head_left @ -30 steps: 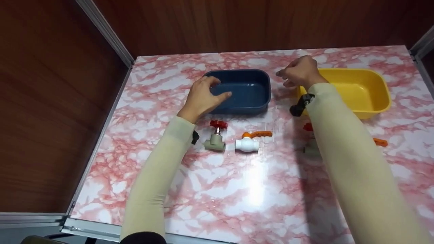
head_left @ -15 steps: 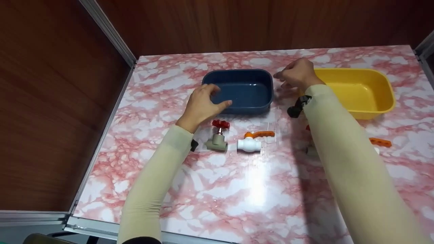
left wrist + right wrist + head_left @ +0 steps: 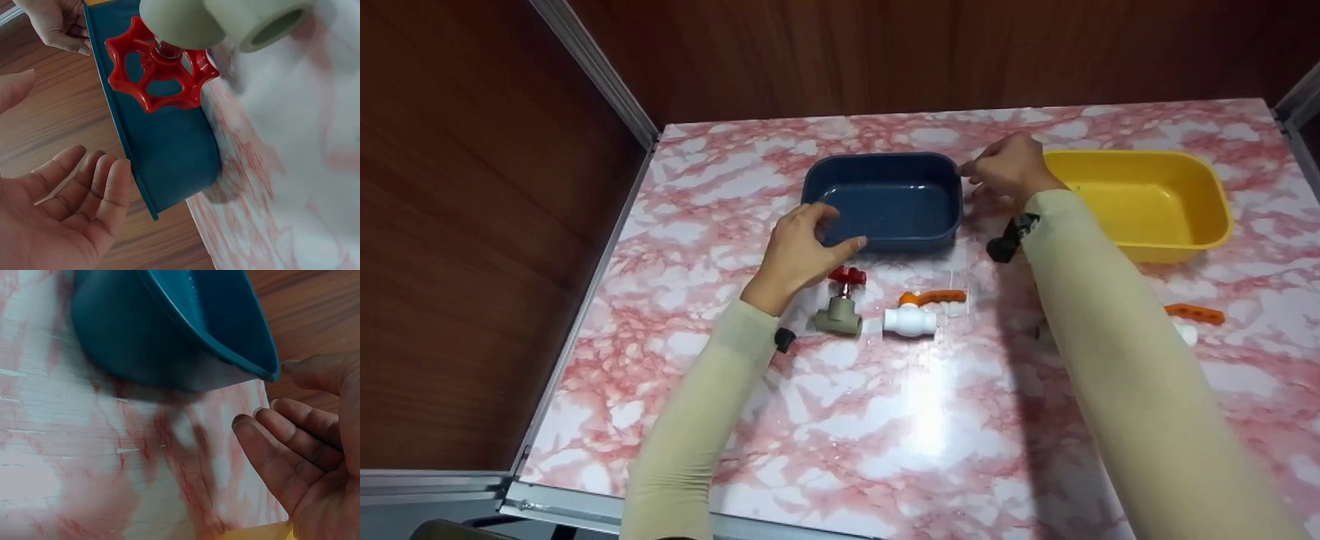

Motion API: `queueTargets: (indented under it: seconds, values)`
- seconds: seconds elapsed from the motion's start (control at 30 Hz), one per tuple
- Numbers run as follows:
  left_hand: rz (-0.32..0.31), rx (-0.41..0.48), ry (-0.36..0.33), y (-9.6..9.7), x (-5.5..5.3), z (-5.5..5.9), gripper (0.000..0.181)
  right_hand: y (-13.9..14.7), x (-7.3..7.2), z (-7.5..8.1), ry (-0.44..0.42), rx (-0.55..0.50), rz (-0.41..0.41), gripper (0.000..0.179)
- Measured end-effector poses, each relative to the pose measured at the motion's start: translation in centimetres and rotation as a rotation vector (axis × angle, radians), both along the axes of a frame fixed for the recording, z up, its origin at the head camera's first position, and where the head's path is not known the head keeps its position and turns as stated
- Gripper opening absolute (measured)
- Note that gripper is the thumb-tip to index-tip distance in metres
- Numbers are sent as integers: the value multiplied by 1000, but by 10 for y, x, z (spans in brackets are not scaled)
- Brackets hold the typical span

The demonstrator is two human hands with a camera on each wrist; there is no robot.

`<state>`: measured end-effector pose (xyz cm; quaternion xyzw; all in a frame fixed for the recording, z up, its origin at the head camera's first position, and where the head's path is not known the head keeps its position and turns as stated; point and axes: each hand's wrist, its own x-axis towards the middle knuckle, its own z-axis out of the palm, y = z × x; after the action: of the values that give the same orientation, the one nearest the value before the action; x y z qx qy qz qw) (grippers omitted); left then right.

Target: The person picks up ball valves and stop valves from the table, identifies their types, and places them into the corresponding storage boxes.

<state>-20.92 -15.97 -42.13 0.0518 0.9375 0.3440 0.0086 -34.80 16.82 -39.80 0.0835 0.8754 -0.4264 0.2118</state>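
A dark blue basin (image 3: 896,204) stands at the back middle of the table. My left hand (image 3: 799,247) hovers over its front left corner, fingers and thumb spread and holding nothing. My right hand (image 3: 1011,166) is beside its right rim; in the right wrist view the thumb (image 3: 315,374) lies close to the rim's corner, and whether it touches I cannot tell. A grey-green valve (image 3: 838,315) with a red handwheel (image 3: 160,70) stands just in front of the basin. To its right lies a white ball valve (image 3: 910,321) with an orange lever.
A yellow basin (image 3: 1155,202) stands at the back right, partly behind my right wrist. Another white valve with an orange lever (image 3: 1196,313) is partly hidden by my right forearm. Wooden panels (image 3: 810,60) bound the table (image 3: 840,420) at the back and left.
My right hand has moved left, to the blue basin's right rim. My left hand has come slightly toward me along the basin's left side. The valves appear to stay put.
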Motion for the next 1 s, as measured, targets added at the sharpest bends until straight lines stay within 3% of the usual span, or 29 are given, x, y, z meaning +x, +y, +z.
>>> queueTargets:
  seconds: [0.23, 0.53, 0.77, 1.0]
  values:
    - [23, 5, -14, -6, 10, -6, 67, -2, 1, -1, -15, -40, -15, 51]
    - [78, 73, -27, -15, 23, -17, 64, -4, 0, -7, -13, -39, 8, 60]
    - [108, 36, -35, -18, 36, -28, 58, -7, 1, -9, -95, -126, -24, 59]
    - [127, 36, -119, -17, 46, -36, 54, -6, 2, -16, -81, -152, -25, 44]
